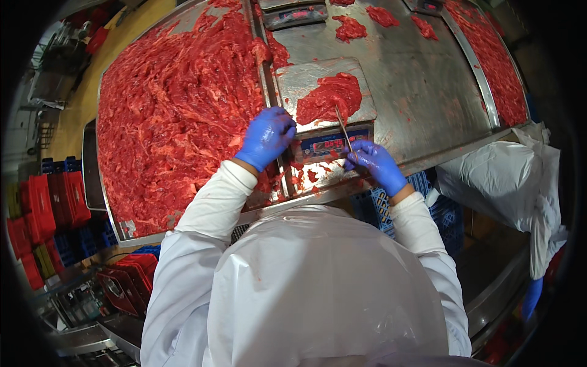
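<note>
On the steel platform of a weighing scale [365, 110] lies a pile of raw red meat [330, 98]. My right hand [374, 164], in a blue glove, is closed on a slim metal tool [342, 127]; its tip touches the meat, and its exact kind is unclear. The lit scale display [328, 145] sits just beyond that hand. My left hand [267, 139], also blue-gloved, rests at the metal divider left of the scale, with curled fingers. Whatever they may hold is hidden. Small meat scraps [313, 175] lie in front of the scale.
A large tray of raw meat [177, 116] fills the left side. Several meat portions [350, 29] lie on the steel table [422, 79], with another scale [296, 14] beyond. More meat [495, 67] lies far right. Someone in white [501, 183] stands at right. Red crates [43, 208] are at left.
</note>
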The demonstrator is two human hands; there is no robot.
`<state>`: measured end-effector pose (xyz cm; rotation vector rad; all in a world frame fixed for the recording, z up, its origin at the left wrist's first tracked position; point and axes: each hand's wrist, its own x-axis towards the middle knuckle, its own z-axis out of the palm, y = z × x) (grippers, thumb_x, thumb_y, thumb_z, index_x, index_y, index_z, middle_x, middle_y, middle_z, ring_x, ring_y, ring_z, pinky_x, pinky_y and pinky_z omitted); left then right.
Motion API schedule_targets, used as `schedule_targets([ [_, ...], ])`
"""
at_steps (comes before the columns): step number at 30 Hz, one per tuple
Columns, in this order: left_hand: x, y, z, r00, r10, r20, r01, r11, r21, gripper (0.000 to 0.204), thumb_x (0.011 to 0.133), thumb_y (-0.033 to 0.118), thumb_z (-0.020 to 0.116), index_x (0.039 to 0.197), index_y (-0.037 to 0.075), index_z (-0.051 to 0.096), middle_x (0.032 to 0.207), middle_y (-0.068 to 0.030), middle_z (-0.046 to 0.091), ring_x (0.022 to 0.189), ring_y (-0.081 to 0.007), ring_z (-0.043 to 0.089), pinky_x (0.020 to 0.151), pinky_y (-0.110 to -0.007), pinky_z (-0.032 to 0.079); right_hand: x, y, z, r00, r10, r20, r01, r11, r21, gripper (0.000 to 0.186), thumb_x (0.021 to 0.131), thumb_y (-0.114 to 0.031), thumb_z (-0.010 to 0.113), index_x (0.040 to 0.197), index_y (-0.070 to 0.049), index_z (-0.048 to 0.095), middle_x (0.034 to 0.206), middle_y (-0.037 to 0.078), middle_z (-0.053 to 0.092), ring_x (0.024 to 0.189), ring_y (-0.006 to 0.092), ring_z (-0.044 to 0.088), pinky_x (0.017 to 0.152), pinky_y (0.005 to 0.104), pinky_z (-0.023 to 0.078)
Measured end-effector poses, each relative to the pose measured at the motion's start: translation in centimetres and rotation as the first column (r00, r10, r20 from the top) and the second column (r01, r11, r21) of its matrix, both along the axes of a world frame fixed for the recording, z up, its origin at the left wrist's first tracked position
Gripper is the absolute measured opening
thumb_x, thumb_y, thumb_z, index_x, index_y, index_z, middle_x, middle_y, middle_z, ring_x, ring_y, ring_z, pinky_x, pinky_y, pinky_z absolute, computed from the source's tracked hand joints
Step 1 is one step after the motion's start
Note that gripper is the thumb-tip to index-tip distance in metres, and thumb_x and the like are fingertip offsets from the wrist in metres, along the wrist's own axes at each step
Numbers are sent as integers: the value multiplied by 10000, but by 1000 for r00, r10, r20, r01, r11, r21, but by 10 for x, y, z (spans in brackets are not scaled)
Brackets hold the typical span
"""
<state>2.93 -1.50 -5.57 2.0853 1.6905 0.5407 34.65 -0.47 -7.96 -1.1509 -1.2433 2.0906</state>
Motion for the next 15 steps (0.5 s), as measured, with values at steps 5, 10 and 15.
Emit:
schedule_targets([
  [5,18,17,-4,991,-56,119,35,985,167,255,898,211,723,1112,76,754,1233,-174,672,1172,-360,630,1016,-446,519,-29,3,11,988,99,-122,-113,988,-109,352,1058,-357,637,1154,-22,684,990,59,705,902,115,671,851,278,559],
  [10,21,12,-2,992,-122,-37,125,988,92,279,871,201,733,1107,54,745,1194,-168,676,1145,-365,635,999,-450,527,-60,17,0,1000,-15,-25,12,992,-124,259,1031,-254,686,1164,-31,680,971,43,700,853,123,681,790,279,580],
  [15,13,-3,-7,995,-100,-10,100,989,108,269,876,213,737,1082,41,738,1168,-173,667,1130,-365,635,987,-448,533,-54,5,17,992,-16,-123,-15,969,-245,250,999,-244,729,1132,-35,697,912,48,678,792,134,686,732,271,571],
])
